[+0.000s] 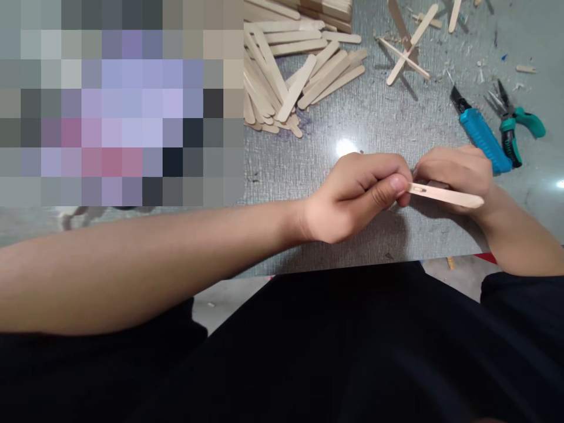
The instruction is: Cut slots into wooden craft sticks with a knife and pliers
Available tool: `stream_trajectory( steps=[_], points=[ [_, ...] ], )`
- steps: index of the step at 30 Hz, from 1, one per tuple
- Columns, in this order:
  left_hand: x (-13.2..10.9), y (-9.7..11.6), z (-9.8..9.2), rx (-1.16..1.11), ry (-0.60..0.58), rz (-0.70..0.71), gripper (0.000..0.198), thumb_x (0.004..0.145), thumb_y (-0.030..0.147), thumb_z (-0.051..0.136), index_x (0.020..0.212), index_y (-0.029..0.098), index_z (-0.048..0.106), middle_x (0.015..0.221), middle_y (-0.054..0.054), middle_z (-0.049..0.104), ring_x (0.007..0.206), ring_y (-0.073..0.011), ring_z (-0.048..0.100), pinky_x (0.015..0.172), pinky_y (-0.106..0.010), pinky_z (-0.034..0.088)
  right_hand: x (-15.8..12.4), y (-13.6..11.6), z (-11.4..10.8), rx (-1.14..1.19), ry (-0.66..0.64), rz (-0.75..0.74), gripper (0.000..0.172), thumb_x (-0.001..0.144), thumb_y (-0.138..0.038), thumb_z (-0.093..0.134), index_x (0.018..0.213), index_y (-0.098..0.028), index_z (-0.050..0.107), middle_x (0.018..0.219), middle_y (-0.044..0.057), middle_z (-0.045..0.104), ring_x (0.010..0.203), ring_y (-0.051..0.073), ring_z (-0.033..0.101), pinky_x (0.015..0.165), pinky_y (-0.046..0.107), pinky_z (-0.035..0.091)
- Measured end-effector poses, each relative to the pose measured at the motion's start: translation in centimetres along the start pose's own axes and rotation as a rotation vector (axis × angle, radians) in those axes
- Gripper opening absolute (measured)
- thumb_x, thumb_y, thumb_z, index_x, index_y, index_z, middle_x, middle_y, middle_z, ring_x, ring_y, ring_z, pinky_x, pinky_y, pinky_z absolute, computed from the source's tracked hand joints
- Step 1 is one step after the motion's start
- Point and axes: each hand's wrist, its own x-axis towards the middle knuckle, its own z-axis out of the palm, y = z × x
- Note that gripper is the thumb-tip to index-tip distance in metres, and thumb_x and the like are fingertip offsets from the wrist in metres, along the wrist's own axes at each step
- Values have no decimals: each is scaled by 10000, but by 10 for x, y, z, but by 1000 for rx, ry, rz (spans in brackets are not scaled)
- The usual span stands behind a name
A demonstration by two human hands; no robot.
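Note:
My left hand [363, 194] is closed around one end of a wooden craft stick [453, 197], its thumb pressed on top. A small slot or mark shows in the stick close to the thumb, and the free end points right. Behind the stick, my right hand [458, 170] is curled closed with its fingertips near my left fingers. Whatever it may grip is hidden. Just beyond the right hand lie a blue utility knife [484, 138] with its blade out and green-and-black pliers [511, 123] with parted jaws.
Loose craft sticks [304, 76] are piled at the table's back left, beside a stack of sticks [326, 9]. Crossed sticks [405, 56] stand farther back among wood shavings. A short broken piece of stick [526, 69] lies right. The table edge [352, 267] runs before my lap.

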Motion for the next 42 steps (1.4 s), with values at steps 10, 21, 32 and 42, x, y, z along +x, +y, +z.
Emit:
stream_trajectory(
  steps=[10, 21, 32, 42],
  points=[
    [-2, -1, 3, 6, 50, 24, 536, 1225, 585, 682, 801, 258, 668, 540, 53, 480, 664, -173, 661, 664, -287, 556, 5, -10, -2, 30, -86, 94, 301, 1271, -360, 492, 1049, -271, 675, 826, -18, 702, 659, 144, 594, 622, 324, 398],
    [-1, 1, 0, 53, -12, -18, 440, 1180, 416, 657, 773, 249, 658, 556, 52, 486, 680, -172, 676, 699, -298, 566, 5, -9, -7, 144, -193, 76, 276, 1295, -324, 499, 1098, -238, 673, 860, -33, 719, 703, 107, 643, 646, 266, 419],
    [-2, -3, 1, 43, -25, 71, 408, 1219, 292, 615, 816, 243, 658, 608, 73, 502, 640, -140, 593, 672, -297, 511, 6, -11, -7, 157, -214, 88, 324, 1312, -379, 463, 1101, -255, 676, 889, -6, 758, 727, 129, 663, 645, 292, 447],
    [-3, -9, 5, -84, 6, 96, 498, 1255, 524, 655, 855, 228, 681, 616, 69, 489, 614, -127, 534, 637, -285, 460, 4, -7, -8, 165, -184, 94, 348, 1311, -442, 465, 1128, -264, 701, 924, 10, 760, 778, 148, 708, 667, 300, 461]
  ],
)
